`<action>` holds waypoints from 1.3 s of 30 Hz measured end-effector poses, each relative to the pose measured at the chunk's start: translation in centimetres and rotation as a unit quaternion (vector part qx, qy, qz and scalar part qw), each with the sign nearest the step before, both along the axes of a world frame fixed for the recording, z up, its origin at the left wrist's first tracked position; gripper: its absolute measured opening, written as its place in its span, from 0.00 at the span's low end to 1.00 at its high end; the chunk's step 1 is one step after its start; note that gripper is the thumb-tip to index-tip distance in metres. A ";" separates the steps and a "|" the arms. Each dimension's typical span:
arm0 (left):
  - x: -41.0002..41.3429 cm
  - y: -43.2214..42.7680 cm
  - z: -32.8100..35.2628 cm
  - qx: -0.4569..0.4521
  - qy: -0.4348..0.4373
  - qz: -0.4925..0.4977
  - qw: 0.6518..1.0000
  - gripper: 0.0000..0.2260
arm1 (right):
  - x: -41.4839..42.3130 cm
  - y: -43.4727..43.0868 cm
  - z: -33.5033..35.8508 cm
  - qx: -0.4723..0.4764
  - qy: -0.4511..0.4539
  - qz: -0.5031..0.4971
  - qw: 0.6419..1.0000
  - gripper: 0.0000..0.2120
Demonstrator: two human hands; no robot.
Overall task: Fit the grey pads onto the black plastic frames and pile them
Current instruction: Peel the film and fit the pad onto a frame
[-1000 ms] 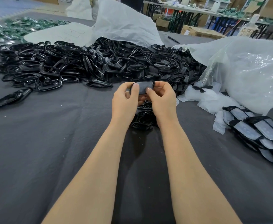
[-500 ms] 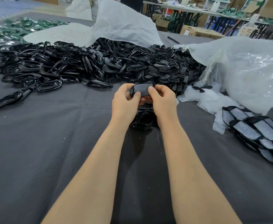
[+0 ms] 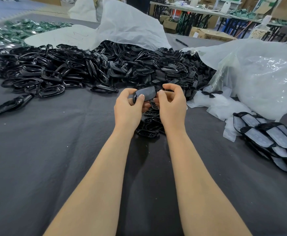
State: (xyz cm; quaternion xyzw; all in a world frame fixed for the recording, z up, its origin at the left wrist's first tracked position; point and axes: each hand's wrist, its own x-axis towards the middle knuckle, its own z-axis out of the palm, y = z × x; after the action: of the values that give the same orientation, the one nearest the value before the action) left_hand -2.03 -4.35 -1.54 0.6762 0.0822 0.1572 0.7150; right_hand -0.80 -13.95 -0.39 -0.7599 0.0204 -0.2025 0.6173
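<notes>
My left hand [image 3: 128, 106] holds a black plastic frame with a grey pad [image 3: 146, 93] in it, thumb pressed on the pad's left end. My right hand [image 3: 172, 103] is curled beside the pad's right end, and a small black piece [image 3: 168, 89] shows at its fingertips. Below my hands a small pile of black frames [image 3: 149, 123] lies on the dark cloth. A big heap of loose black frames [image 3: 88, 68] spreads across the back of the table. Stacked frames with grey pads [image 3: 272, 137] lie at the right.
White plastic bags [image 3: 258, 74] bulge at the right, and another white sheet [image 3: 127, 24] covers the heap's rear. Green parts [image 3: 16, 29] lie far left. A black pen [image 3: 181, 42] rests behind the heap. Dark cloth [image 3: 45, 159] covers the near table.
My hands have drawn slightly apart. The padded frame has tilted and now sits mostly in my left hand, while my right hand has shifted right to the pad's end.
</notes>
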 end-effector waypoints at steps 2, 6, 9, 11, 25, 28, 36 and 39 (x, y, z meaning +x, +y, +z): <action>-0.1 0.0 0.0 -0.009 0.003 0.004 1.000 0.08 | -0.3 0.2 0.0 -0.037 -0.041 -0.015 0.998 0.05; -0.2 -0.1 0.1 -0.004 0.007 -0.002 1.000 0.06 | -0.5 0.7 -0.2 -0.102 -0.068 -0.030 0.992 0.04; -0.3 -0.3 0.2 0.022 -0.001 -0.004 1.000 0.06 | -0.4 0.9 -0.3 -0.109 -0.069 -0.045 0.991 0.06; -0.4 -0.4 0.2 0.054 -0.006 0.007 0.998 0.07 | -0.4 1.2 -0.3 -0.088 -0.055 -0.046 0.994 0.07; -0.7 -0.5 0.3 0.120 -0.051 0.037 0.991 0.13 | 0.3 1.8 -0.3 0.129 0.044 0.023 0.990 0.04; -0.7 -0.4 0.3 0.119 -0.044 0.043 0.991 0.12 | 0.2 1.6 -0.3 0.116 0.042 0.033 0.992 0.03; -0.4 -0.2 0.3 0.062 -0.013 0.052 0.997 0.07 | -0.9 2.3 -0.5 -0.098 -0.115 -0.008 0.989 0.07; -0.4 -0.1 0.2 0.052 -0.015 0.058 0.997 0.08 | -1.0 2.3 -0.5 -0.087 -0.110 0.006 0.990 0.05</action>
State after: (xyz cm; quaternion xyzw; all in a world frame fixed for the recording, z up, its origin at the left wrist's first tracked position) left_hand -2.38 -4.43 -1.31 0.7040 0.1023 0.2128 0.6698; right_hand -1.75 -11.61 -0.89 -0.7838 -0.0695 -0.2822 0.5489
